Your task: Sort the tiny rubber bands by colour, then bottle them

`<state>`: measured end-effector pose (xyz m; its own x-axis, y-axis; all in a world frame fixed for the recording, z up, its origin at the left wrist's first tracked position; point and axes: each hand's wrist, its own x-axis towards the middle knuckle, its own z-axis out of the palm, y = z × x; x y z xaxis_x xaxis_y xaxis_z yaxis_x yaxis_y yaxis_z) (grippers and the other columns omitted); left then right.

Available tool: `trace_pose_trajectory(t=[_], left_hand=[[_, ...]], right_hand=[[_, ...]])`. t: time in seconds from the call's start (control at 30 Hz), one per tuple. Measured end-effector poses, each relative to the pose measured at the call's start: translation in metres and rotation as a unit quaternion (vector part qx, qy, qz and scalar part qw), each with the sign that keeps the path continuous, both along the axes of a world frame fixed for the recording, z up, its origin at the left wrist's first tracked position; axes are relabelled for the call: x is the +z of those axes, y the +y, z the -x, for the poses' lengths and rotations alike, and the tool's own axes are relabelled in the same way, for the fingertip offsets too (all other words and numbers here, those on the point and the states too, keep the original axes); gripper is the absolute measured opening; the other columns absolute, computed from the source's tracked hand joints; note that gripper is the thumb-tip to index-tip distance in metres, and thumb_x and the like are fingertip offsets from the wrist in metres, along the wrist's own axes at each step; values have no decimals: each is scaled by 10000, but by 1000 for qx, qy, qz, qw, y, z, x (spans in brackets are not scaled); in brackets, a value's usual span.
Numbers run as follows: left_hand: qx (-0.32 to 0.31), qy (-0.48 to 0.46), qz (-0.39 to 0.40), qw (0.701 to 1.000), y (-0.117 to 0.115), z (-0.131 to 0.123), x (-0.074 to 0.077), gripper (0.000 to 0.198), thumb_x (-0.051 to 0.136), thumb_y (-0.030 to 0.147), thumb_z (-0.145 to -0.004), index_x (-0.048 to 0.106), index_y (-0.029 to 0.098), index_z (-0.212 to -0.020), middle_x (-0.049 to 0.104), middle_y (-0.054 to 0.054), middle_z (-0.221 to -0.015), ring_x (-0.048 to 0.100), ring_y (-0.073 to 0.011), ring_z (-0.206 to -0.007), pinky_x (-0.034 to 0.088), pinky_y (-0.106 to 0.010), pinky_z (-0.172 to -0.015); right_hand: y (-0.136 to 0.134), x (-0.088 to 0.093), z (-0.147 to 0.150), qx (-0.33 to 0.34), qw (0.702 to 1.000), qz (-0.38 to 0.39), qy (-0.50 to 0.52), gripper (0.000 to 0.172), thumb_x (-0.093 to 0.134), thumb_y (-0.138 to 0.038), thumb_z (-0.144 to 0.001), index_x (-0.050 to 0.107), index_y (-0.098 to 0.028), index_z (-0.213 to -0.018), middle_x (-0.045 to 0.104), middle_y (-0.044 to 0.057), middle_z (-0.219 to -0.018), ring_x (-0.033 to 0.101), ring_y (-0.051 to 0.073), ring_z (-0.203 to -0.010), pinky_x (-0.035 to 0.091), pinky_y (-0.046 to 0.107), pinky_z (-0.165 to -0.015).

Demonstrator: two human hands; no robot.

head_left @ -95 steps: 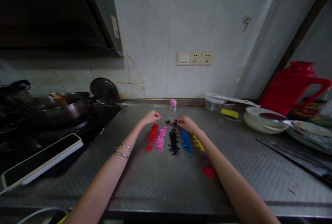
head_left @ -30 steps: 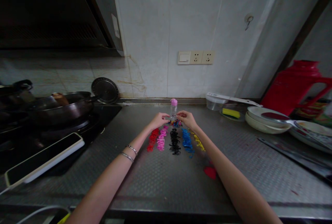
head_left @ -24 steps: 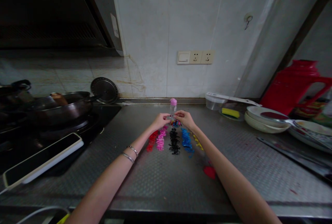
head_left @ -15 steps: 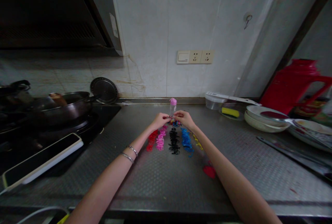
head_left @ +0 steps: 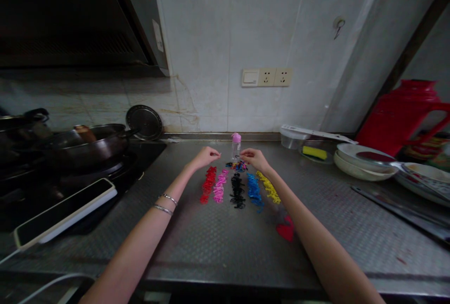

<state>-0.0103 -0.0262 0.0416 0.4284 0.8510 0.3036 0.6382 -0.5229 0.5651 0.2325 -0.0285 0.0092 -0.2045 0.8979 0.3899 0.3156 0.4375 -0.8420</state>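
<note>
Pulling apart, the two hands have just split up. The left hand point(head_left: 205, 157) has its fingers pressed together on maybe a tiny pale loop point(head_left: 220, 154), so one seems picked out. The right hand point(head_left: 256, 159) seems to pinch a thin dark loop point(head_left: 237, 156) by the mixed-colour heap of small loops point(head_left: 237, 167). Around it lie the red row point(head_left: 208, 185) at eight o'clock, pink row point(head_left: 220, 186) seven, black row point(head_left: 237, 191) six, blue row point(head_left: 253, 189) five, yellow row point(head_left: 269, 186) four.

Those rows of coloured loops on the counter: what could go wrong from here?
The right forearm runs close by the yellow row and might brush it askew. The red row and pink row lie close together, so colours could mingle. The right hand might tip the nearby upright bottle.
</note>
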Motion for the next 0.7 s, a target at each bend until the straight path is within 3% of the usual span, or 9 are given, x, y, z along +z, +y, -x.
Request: trace_pose_trajectory(t=[0.23,0.47,0.7], left_hand=[[4,65,17,998,-6,19,-10,250,541,257,-709,721,121,-816,689,-52,-696,545,-129,-599,367,-211,-575],[-11,120,28,992,-8,-3,-19,230,546,212,-683,726,183,-825,706,-56,-806,595,-142,-673,394,-198,-607],[4,176,19,984,-24,-21,-11,208,596,196,-638,732,254,-785,702,-45,-784,606,-172,-681,386,-212,-584]], right_hand=[[-5,1,-5,53,990,94,-89,190,670,-258,-592,690,-124,-725,633,3,-562,522,95,-490,411,199,-484],[-11,-2,-4,96,976,134,-142,159,624,-172,-564,706,-139,-696,612,-25,-542,493,81,-493,389,190,-488],[-7,-8,-4,109,972,142,-150,155,657,-205,-543,714,-145,-674,633,-11,-553,523,95,-506,414,196,-500]])
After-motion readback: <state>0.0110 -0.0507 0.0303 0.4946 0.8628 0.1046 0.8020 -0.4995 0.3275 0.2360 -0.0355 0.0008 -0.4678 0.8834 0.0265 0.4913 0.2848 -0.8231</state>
